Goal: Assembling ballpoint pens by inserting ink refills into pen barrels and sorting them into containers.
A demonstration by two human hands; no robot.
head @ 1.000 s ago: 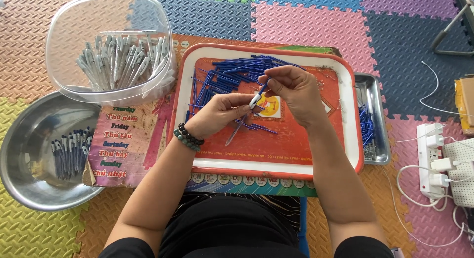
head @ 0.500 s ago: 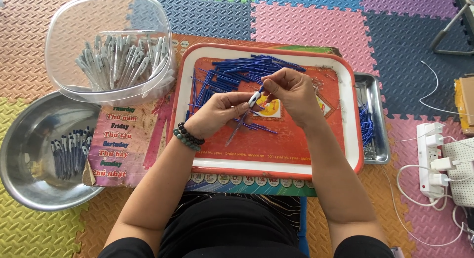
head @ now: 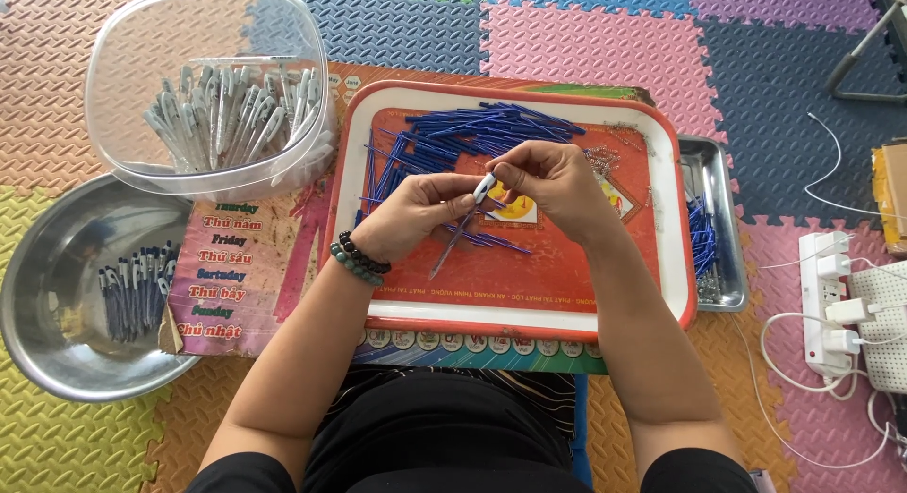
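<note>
Over the orange tray (head: 661, 295) my left hand (head: 413, 214) and my right hand (head: 551, 186) meet on one pen (head: 463, 229). The left fingers pinch its thin barrel, which slants down to the lower left. The right fingertips pinch the white cap end at the top. A heap of blue pen refills (head: 453, 139) lies on the tray just beyond my hands, and a few loose ones lie under them. A bead bracelet sits on my left wrist.
A clear plastic tub (head: 123, 68) of white pen parts stands at the upper left. A steel bowl (head: 47, 295) with several finished pens sits at the left. A small steel tray (head: 723, 229) with blue parts lies right of the orange tray. A power strip (head: 827, 304) with cables is further right.
The two hands have stayed together over the tray, with the pen tilting a little and the right fingers shifting on its cap end.
</note>
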